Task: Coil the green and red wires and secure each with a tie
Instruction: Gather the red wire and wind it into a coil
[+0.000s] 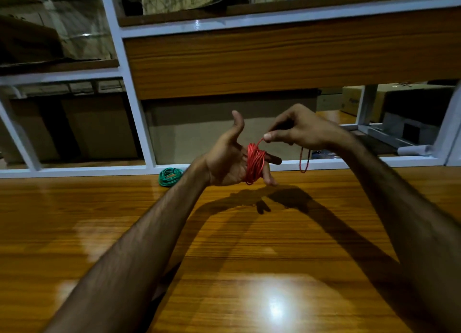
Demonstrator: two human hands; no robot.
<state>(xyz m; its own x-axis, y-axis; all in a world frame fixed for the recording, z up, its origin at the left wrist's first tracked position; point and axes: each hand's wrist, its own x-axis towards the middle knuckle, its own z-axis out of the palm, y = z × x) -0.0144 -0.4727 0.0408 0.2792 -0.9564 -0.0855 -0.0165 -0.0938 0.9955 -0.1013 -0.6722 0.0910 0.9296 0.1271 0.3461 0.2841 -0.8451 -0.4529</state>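
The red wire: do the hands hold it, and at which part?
Yes. The red wire is coiled around the straight fingers of the left hand. The right hand pinches the strand just above the coil; a loose loop hangs below that hand.

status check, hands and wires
Left hand open, red wire wound round its fingers. Right hand pinching the strand. Green wire coiled on table. Nothing blocking.

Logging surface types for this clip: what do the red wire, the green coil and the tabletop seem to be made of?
Red wire: smooth, probably plastic-sheathed, bending freely in loops around the left hand.
Green coil: likely the same sheathing, slight sheen.
Tabletop: wood or wood-grain laminate, glossy; striped grain and a bright lamp reflection show.
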